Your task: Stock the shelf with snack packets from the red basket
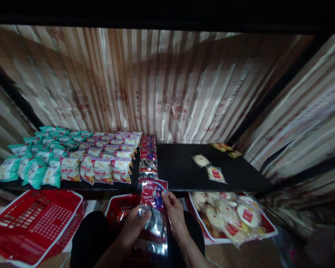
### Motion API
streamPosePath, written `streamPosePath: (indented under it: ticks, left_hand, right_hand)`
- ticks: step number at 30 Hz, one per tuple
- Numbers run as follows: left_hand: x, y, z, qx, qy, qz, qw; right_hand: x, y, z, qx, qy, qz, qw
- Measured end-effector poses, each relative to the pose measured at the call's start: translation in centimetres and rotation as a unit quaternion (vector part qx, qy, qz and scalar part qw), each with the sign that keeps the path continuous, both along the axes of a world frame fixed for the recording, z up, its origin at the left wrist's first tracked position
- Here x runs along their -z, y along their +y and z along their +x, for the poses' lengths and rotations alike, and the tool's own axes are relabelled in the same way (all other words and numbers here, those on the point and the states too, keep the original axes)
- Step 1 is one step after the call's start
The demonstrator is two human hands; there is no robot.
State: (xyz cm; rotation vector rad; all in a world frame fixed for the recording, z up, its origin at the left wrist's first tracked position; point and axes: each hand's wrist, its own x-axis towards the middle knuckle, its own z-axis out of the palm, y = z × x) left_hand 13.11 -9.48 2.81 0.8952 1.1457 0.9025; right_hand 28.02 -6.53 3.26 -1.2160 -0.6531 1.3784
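Between my two hands is a red and purple snack packet [153, 197] with a shiny, see-through lower part, held upright in front of the shelf edge. My left hand [134, 225] pinches its left side, thumb on the front. Its upper right edge is gripped by my right hand [173, 210], thumb near the printed figure. Just behind it on the black shelf [178, 163] runs a column of similar red packets [148, 154]. To their left stand rows of white and orange snack bags [102, 169], then teal snack bags [36, 171].
On the shelf's right lie two clear-wrapped round cakes [201, 160] and some yellow packets [222, 147]. Below are a red basket [36, 219] at left, another red basket [120, 203] behind my hands, and a basket of wrapped round cakes [222, 212] at right. Striped curtain [167, 74] hangs behind.
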Motion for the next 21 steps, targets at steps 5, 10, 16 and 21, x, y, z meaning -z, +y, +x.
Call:
streamPosePath:
  ticks: [5,10,16,21]
  left_hand:
    - [-1.5,1.7,0.7,0.005,0.024,-0.01,1.0]
    - [-1.6,3.8,1.6,-0.009,0.013,-0.023,1.0]
    - [-0.1,5.6,1.8,-0.061,0.023,-0.007,0.998]
    - [0.5,6.7,1.5,-0.107,0.042,0.034,0.993]
  right_hand:
    - [0.1,0.5,0.6,-0.018,-0.003,0.002,1.0]
    - [0.9,2.0,1.1,-0.015,-0.042,0.024,0.999]
    - [0.9,5.1,1.1,0.006,-0.09,0.034,0.995]
    - [1.5,8.3,0.6,0.022,-0.119,0.047,0.992]
